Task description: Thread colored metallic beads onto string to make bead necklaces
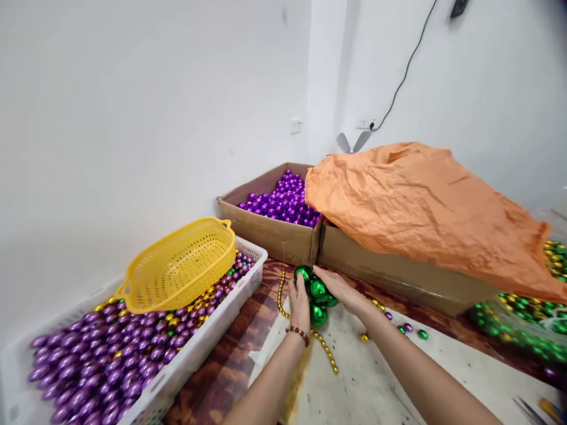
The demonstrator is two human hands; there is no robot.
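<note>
A cluster of shiny green balls (318, 290) sits between my two hands over the near side of the table. My left hand (299, 302), with a bead bracelet at the wrist, curves around its left side. Against its right side rests my right hand (339, 290), whose fingertips are partly hidden behind the balls. A string of gold beads (328, 352) trails out below the cluster, and another length shows to the left of my left hand. A thin upright line rises above that length.
On the left, a white crate (212, 332) holds purple, gold and green beads, with a yellow basket (177, 268) on top. Behind stands a cardboard box (270, 236) of purple balls. Orange cloth (420, 206) covers another box. Loose beads (422, 334) and scissors (529, 411) lie at right.
</note>
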